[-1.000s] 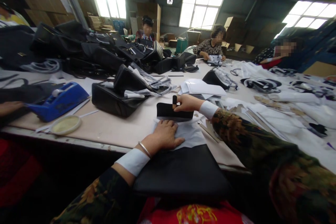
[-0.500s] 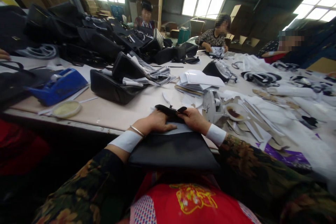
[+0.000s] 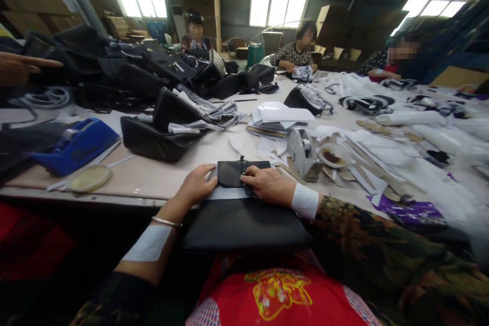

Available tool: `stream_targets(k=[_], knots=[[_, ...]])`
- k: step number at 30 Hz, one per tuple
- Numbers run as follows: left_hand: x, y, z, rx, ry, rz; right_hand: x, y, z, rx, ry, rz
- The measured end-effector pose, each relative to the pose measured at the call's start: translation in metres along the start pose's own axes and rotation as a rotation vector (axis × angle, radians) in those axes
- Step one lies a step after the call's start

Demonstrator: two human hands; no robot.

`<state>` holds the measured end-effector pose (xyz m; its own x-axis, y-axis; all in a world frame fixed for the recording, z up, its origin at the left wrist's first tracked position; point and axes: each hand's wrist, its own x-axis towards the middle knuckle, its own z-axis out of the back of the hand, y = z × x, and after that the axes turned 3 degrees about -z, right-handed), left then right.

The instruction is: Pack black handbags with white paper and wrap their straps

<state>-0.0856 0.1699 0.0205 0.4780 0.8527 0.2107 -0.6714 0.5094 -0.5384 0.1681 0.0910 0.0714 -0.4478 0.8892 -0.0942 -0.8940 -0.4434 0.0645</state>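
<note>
A black leather-like bag (image 3: 248,224) lies flat at the table's front edge, its near part over my lap. A strip of white paper (image 3: 229,193) crosses it below a small black flap (image 3: 229,173). My right hand (image 3: 269,186) is closed at the flap's right half, its fingertips pinching a small strap or clasp at the middle; the exact piece is partly hidden. Beside the flap's left edge rests my left hand (image 3: 195,184), thumb and fingers apart, holding nothing. A short black tab (image 3: 242,158) sticks up behind the flap.
A blue tape dispenser (image 3: 78,145) and a round dish (image 3: 89,178) stand left. Black bags (image 3: 153,137) are heaped behind. Papers (image 3: 280,114), a grey dispenser (image 3: 301,155) and a bowl (image 3: 334,155) lie right. Co-workers sit across; another person's hand (image 3: 26,66) points in from the left.
My left hand has moved off the flap to its left side and opened. The flap, earlier bent up between both hands, now lies flat. A co-worker's pointing hand has come in at left.
</note>
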Motion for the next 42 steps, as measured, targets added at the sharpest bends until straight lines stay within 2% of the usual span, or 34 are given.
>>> stream_targets(k=[3, 7, 11, 15, 20, 24, 27, 33, 42], knots=[[-0.005, -0.001, 0.003, 0.051, -0.017, 0.050, 0.000, 0.009, 0.001, -0.048, -0.001, 0.019], [-0.011, -0.014, 0.006, 0.047, -0.038, 0.129, 0.000, 0.013, -0.001, -0.047, 0.003, 0.014], [-0.016, -0.028, 0.003, 0.018, 0.081, 0.247, -0.001, 0.010, 0.001, 0.019, 0.019, -0.034], [-0.018, -0.031, 0.002, 0.019, 0.198, 0.397, 0.003, 0.005, 0.005, 0.148, 0.011, -0.076], [-0.019, -0.027, 0.005, -0.220, 0.301, 0.488, 0.015, -0.008, 0.006, 0.269, 0.041, -0.176], [-0.021, -0.022, 0.002, -0.495, 0.289, 0.499, 0.022, -0.020, 0.005, 0.443, 0.047, -0.240], [-0.022, -0.019, -0.004, -0.598, 0.267, 0.508, 0.023, -0.026, 0.003, 0.508, 0.051, -0.265], [-0.025, -0.021, -0.004, -0.659, 0.212, 0.545, 0.019, -0.021, -0.001, 0.498, 0.095, -0.281], [-0.029, -0.026, -0.002, -0.605, 0.139, 0.554, 0.013, -0.005, 0.004, 0.509, 0.082, -0.241]])
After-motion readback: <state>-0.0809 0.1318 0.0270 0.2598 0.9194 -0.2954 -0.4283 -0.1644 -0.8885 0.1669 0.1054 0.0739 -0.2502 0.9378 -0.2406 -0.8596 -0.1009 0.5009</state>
